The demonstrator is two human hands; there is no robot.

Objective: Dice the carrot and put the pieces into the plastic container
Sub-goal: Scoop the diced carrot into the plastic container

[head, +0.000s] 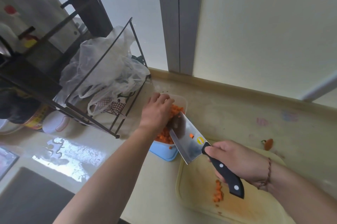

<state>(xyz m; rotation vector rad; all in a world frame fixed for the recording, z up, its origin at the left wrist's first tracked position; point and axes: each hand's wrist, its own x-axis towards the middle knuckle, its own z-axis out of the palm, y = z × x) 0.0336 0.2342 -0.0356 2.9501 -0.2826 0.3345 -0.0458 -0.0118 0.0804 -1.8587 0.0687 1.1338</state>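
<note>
A plastic container (183, 102) with a blue lid under it holds diced carrot pieces (163, 136). My right hand (238, 161) grips the black handle of a cleaver (186, 138), whose blade tip is tilted over the container; one carrot bit sticks to the blade. My left hand (156, 112) reaches over the container, fingers down against the blade's far end and the pieces; whether it holds any is hidden. A small heap of diced carrot (218, 191) lies on the pale cutting board (198, 194). A carrot top (269, 143) lies on the counter.
A black wire rack (107, 77) with plastic bags (109, 70) stands left of the container. Jars and tins sit under it at far left. A wall and window frame run behind the counter. A dark surface lies at lower left.
</note>
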